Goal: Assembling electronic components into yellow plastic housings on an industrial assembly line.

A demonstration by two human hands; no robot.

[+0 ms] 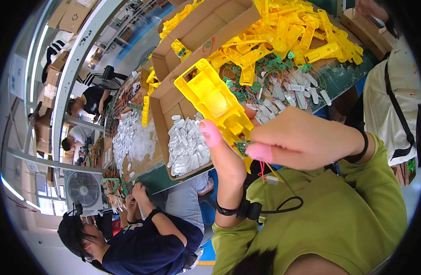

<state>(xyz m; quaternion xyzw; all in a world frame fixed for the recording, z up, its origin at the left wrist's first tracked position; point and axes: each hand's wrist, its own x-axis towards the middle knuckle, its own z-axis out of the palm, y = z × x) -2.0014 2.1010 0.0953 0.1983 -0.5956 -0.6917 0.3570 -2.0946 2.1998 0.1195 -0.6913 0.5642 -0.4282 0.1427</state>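
Observation:
My left hand (226, 160), with a pink cover on its thumb, grips a long yellow plastic housing (215, 98). The housing is tilted, its hollow inner side with ribs and a round recess facing up. At its lower end my right hand (306, 137) pinches a small green circuit board (240, 147) between thumb and finger, the thumb also wearing a pink cover. Red and yellow wires (261, 169) hang below the board near a small white connector (272, 180). Whether the board touches the housing is hard to tell, and my left fingers are mostly hidden behind the housing.
An open cardboard box (161, 107) holds many white plastic pieces (187, 146). Behind lie a heap of yellow housings (283, 32), wired circuit boards and white parts (277, 91). A co-worker in dark blue (146, 247) sits at left, near a fan (83, 189).

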